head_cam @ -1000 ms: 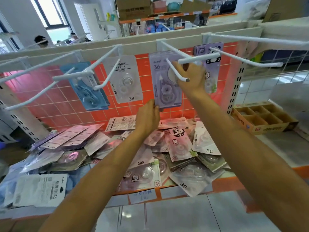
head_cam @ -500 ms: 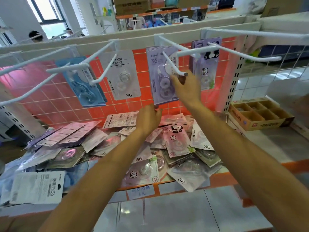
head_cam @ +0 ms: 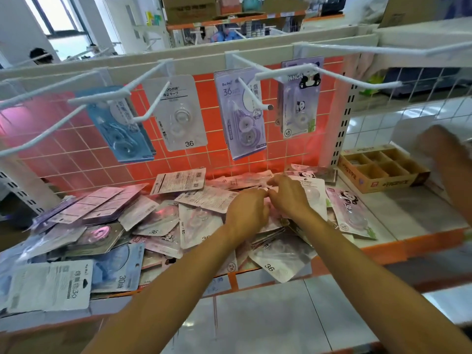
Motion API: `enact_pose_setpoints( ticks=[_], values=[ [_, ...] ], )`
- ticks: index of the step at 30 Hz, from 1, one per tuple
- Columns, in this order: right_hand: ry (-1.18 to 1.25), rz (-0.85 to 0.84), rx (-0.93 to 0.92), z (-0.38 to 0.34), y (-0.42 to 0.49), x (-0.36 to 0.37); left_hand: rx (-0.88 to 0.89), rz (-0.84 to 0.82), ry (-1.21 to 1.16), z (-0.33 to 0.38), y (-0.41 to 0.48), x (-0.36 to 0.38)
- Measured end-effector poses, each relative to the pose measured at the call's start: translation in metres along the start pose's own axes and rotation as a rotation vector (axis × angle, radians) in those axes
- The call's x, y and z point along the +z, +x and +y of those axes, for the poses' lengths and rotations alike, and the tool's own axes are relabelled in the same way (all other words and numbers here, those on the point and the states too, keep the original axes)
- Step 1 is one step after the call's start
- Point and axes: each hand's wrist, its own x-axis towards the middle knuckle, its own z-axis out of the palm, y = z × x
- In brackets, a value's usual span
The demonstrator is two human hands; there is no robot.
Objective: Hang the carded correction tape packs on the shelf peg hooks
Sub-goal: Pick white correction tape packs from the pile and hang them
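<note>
R hand (head_cam: 288,198) dropped from the purple pack's peg to the pile (head_cam: 163,221), mid-frame, meeting L hand (head_cam: 246,210). Both pinching at packs, grip unclear. I'd grab these light, slick cards by the stiff top edge.

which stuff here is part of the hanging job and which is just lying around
Job: loose packs pile, peg hooks, hung purple packs, left hand, right hand.
Lying about: divided cardboard box, cartons on top shelf.

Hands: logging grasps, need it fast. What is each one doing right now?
Left hand: down on the pile, fingers curled; whether it holds a pack cannot be told.
Right hand: same, fingertips among the packs; grip cannot be told.
</note>
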Motion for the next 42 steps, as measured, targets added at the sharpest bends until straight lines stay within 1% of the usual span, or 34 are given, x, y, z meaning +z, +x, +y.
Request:
enact_pose_setpoints(
  ticks=[6,8,10,13,15,18,20,23,28,32,35,38,40,42],
  values=[
    [-0.074,0.082,0.018,0.017,-0.014,-0.01,0.085,-0.001,0.043,0.009,-0.008,0.019],
    [-0.118,0.102,0.03,0.025,-0.017,-0.013,0.146,0.006,0.08,0.014,-0.01,0.023],
    [-0.139,0.121,0.081,0.034,-0.019,-0.017,0.199,0.002,0.103,0.019,-0.012,0.025],
    [-0.165,0.134,0.18,0.045,-0.024,-0.019,0.187,-0.118,0.162,0.022,-0.014,0.028],
    [-0.133,0.109,0.255,0.049,-0.028,-0.018,0.173,-0.169,0.161,0.024,-0.017,0.031],
    [-0.013,0.078,0.323,0.052,-0.032,-0.017,0.177,-0.163,0.142,0.027,-0.021,0.032],
    [0.061,0.111,0.321,0.051,-0.035,-0.017,0.175,-0.165,0.14,0.028,-0.022,0.033],
    [0.167,0.204,0.311,0.049,-0.038,-0.021,0.137,-0.186,0.135,0.03,-0.025,0.029],
    [0.519,0.383,0.324,0.044,-0.041,-0.034,0.17,-0.073,0.012,0.036,-0.03,0.023],
    [0.759,0.438,0.346,0.032,-0.049,-0.042,0.069,-0.018,-0.194,0.041,-0.036,0.014],
    [0.886,0.413,0.35,0.021,-0.055,-0.04,-0.017,0.025,-0.317,0.041,-0.043,0.005],
    [0.998,0.33,0.321,0.013,-0.065,-0.033,-0.103,0.05,-0.405,0.036,-0.05,-0.005],
    [0.994,0.278,0.285,0.009,-0.07,-0.026,-0.165,0.04,-0.51,0.031,-0.055,-0.009],
    [0.936,0.235,0.271,0.005,-0.074,-0.02,-0.259,0.01,-0.626,0.025,-0.06,-0.014]
  ],
)
